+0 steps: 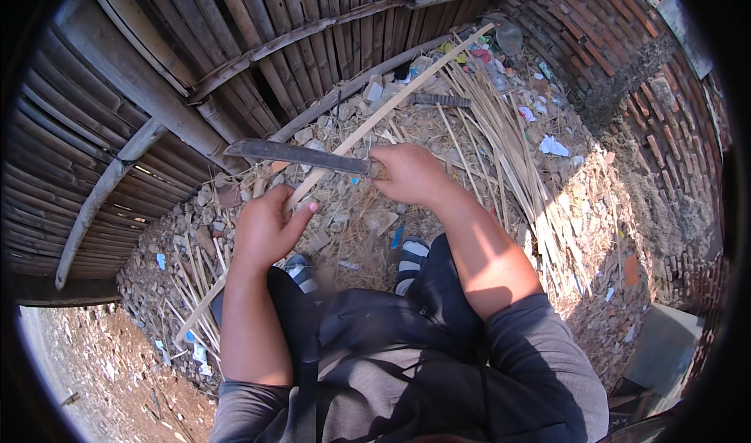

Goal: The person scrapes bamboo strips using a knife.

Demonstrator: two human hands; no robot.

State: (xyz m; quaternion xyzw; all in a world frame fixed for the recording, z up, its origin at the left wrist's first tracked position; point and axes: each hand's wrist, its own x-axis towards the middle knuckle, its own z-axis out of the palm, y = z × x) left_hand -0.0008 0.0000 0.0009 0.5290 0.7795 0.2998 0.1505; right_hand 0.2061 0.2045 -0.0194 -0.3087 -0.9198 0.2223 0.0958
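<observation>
knife [301, 156] across bamboo strip [391, 102], fence [156, 75] left

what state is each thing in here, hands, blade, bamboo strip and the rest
left hand: closed around the bamboo strip
right hand: gripping the knife handle
knife: blade flat across the strip, pointing to the person's left
bamboo strip: long, pale, slanting up and away from the left hand
cut strips: loose pile on the ground at right
bamboo fence: standing, slats upright
brick wall: standing, weathered
</observation>
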